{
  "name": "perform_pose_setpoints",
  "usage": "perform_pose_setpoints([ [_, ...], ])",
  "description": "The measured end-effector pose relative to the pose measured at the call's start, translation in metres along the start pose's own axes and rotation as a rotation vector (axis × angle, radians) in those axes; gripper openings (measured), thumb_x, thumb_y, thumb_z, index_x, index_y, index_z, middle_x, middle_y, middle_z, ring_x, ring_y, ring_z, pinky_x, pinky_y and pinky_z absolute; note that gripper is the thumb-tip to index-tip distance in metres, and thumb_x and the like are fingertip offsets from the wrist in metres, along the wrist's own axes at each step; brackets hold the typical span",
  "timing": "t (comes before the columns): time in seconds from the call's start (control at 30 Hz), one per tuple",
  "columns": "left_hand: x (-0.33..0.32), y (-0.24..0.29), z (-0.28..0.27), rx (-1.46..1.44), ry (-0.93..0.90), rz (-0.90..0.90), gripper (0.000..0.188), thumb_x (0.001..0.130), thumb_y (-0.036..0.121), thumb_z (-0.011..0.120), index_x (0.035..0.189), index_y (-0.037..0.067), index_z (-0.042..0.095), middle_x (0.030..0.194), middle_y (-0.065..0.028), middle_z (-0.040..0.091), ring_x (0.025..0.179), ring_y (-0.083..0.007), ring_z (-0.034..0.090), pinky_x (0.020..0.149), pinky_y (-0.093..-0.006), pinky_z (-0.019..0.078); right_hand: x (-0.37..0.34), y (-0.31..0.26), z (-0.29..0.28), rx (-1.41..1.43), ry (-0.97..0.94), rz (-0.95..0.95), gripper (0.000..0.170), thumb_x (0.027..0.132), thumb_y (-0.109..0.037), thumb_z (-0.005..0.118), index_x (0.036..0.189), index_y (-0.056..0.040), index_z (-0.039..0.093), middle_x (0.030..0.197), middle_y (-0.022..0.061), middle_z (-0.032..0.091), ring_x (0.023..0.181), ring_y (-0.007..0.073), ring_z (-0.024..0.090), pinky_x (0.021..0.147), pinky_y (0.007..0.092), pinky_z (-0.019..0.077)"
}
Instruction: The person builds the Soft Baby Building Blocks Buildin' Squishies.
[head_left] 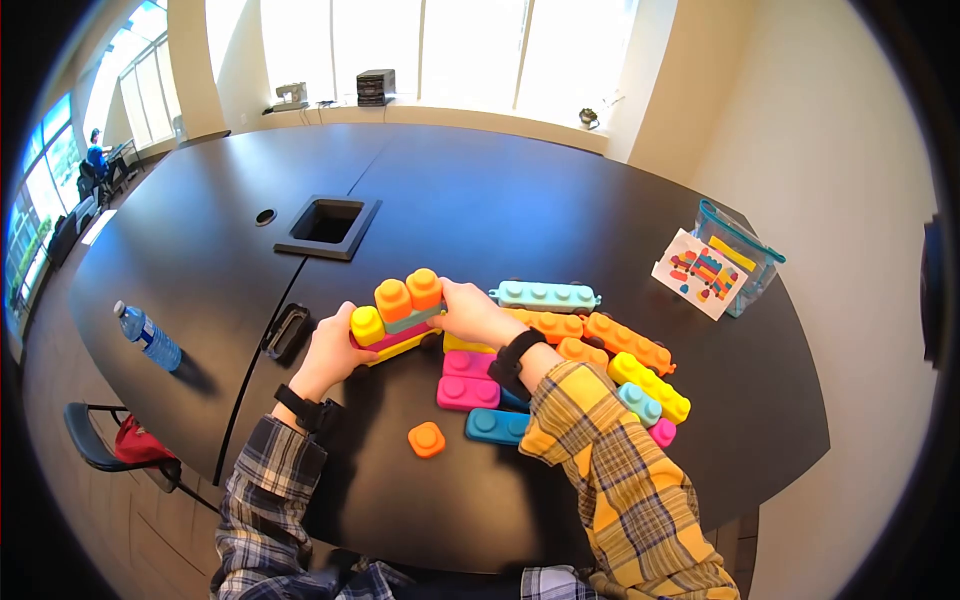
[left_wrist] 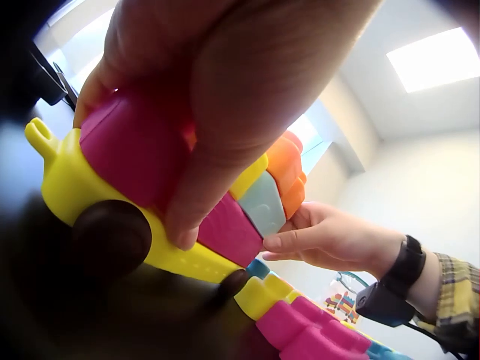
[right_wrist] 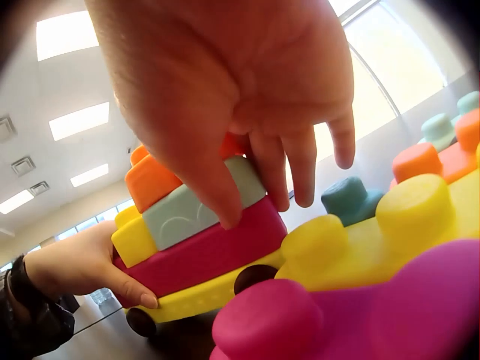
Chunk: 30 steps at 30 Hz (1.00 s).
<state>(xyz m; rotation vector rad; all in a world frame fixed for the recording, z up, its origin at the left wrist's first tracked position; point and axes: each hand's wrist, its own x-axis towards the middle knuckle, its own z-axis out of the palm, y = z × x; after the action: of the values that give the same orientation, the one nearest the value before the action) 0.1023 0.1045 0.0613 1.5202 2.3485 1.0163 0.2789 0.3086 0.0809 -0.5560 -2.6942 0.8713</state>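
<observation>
Both hands are on a toy block car, a yellow wheeled base (left_wrist: 64, 184) topped by a long magenta block (right_wrist: 217, 259). On the magenta block sit a small yellow block (head_left: 367, 325) and a pale teal block (right_wrist: 199, 214), and orange blocks (head_left: 393, 298) top the stack. My left hand (head_left: 333, 350) grips the car's left end, thumb along its near side. At the other end, my right hand (head_left: 478, 315) pinches the stack near the teal block, thumb in front and fingers behind. In front of the car lies a loose orange block (head_left: 426, 440).
Right of the car are magenta blocks (head_left: 467, 393), a blue block (head_left: 495, 427), orange blocks (head_left: 628, 342), a yellow block (head_left: 650, 388) and a light-blue wheeled base (head_left: 545, 295). A clear bag (head_left: 738, 250) with a picture card (head_left: 700, 275) stands far right; a water bottle (head_left: 148, 337) stands left.
</observation>
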Motion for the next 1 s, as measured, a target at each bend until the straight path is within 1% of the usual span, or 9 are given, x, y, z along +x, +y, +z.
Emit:
perform_pose_setpoints([
  [0.13,-0.001,0.008,0.004,0.034,-0.003,-0.004,0.064,0.063,0.013,0.098,0.106,0.003,0.053,0.102,-0.0226,0.073,0.103,-0.0457,0.069,0.085,-0.0491,0.0576,-0.018,0.000,-0.059,-0.030,0.062,0.061,0.069,0.086,-0.036,0.083,0.142,-0.0061,0.057,0.130,0.0171,0.072,0.118,0.0365,0.070,0.101,0.0458,0.0556],
  [0.23,-0.002,0.006,0.009,0.049,0.007,-0.003,0.064,0.063,0.013,0.098,0.106,0.003,0.053,0.102,-0.0225,0.073,0.103,-0.0460,0.069,0.085,-0.0492,0.0573,-0.035,0.019,-0.105,-0.246,0.168,0.160,0.058,0.091,-0.039,0.078,0.138,-0.0086,0.062,0.129,0.0136,0.073,0.118,0.0339,0.070,0.101,0.0448,0.0555],
  [0.43,-0.001,0.008,0.008,0.052,-0.025,-0.020,0.063,0.063,0.016,0.098,0.104,0.003,0.052,0.100,-0.0223,0.073,0.102,-0.0468,0.068,0.084,-0.0498,0.0572,-0.073,0.104,-0.122,-0.530,-0.057,0.355,0.046,0.090,-0.029,0.077,0.131,-0.0127,0.066,0.126,0.0127,0.072,0.122,0.0317,0.066,0.107,0.0501,0.0471],
  [0.6,-0.005,0.009,0.000,-0.190,-0.081,0.095,0.075,0.067,0.021,0.098,0.126,0.003,0.056,0.116,-0.0196,0.072,0.111,-0.0408,0.069,0.095,-0.0441,0.0556,-0.076,0.135,-0.121,-0.445,-0.082,0.322,0.050,0.084,-0.017,0.079,0.132,-0.0148,0.067,0.125,0.0138,0.072,0.119,0.0343,0.067,0.101,0.0468,0.0544],
  [0.67,-0.009,0.010,0.000,-0.106,0.198,0.142,0.067,0.075,0.015,0.092,0.132,0.002,0.060,0.129,-0.0177,0.070,0.120,-0.0357,0.066,0.106,-0.0405,0.0508,-0.071,0.137,-0.122,-0.403,-0.106,0.353,0.052,0.081,-0.014,0.080,0.131,-0.0146,0.067,0.124,0.0144,0.072,0.118,0.0353,0.067,0.099,0.0449,0.0567],
  [0.77,-0.024,0.030,-0.017,0.016,0.349,0.233,0.055,0.080,0.014,0.087,0.128,0.002,0.063,0.132,-0.0180,0.068,0.125,-0.0361,0.064,0.109,-0.0413,0.0484,-0.073,0.128,-0.122,-0.396,-0.049,0.339,0.051,0.079,-0.014,0.081,0.129,-0.0137,0.068,0.122,0.0145,0.073,0.117,0.0354,0.068,0.099,0.0447,0.0564],
  [0.8,-0.032,0.046,-0.023,0.024,0.422,0.304,0.043,0.082,0.010,0.084,0.120,0.002,0.067,0.123,-0.0162,0.070,0.118,-0.0344,0.067,0.104,-0.0406,0.0508,-0.076,0.125,-0.124,-0.394,-0.049,0.342,0.051,0.079,-0.014,0.081,0.129,-0.0137,0.068,0.122,0.0145,0.073,0.117,0.0354,0.068,0.099,0.0447,0.0564],
  [0.93,-0.062,0.076,-0.026,-0.068,0.370,0.303,0.030,0.083,0.007,0.084,0.109,0.002,0.071,0.105,-0.0132,0.073,0.099,-0.0306,0.070,0.090,-0.0382,0.0543,-0.097,0.091,-0.142,-0.391,0.090,0.301,0.050,0.079,-0.016,0.082,0.126,-0.0116,0.068,0.122,0.0139,0.073,0.115,0.0352,0.068,0.097,0.0445,0.0565],
  [1.0,-0.073,0.085,-0.025,-0.108,0.220,0.342,0.031,0.083,0.007,0.084,0.110,0.003,0.070,0.103,-0.0124,0.073,0.096,-0.0278,0.071,0.086,-0.0363,0.0552,-0.113,0.068,-0.153,-0.394,0.185,0.206,0.051,0.078,-0.020,0.084,0.126,-0.0103,0.069,0.120,0.0129,0.073,0.112,0.0354,0.069,0.095,0.0449,0.0570],
])
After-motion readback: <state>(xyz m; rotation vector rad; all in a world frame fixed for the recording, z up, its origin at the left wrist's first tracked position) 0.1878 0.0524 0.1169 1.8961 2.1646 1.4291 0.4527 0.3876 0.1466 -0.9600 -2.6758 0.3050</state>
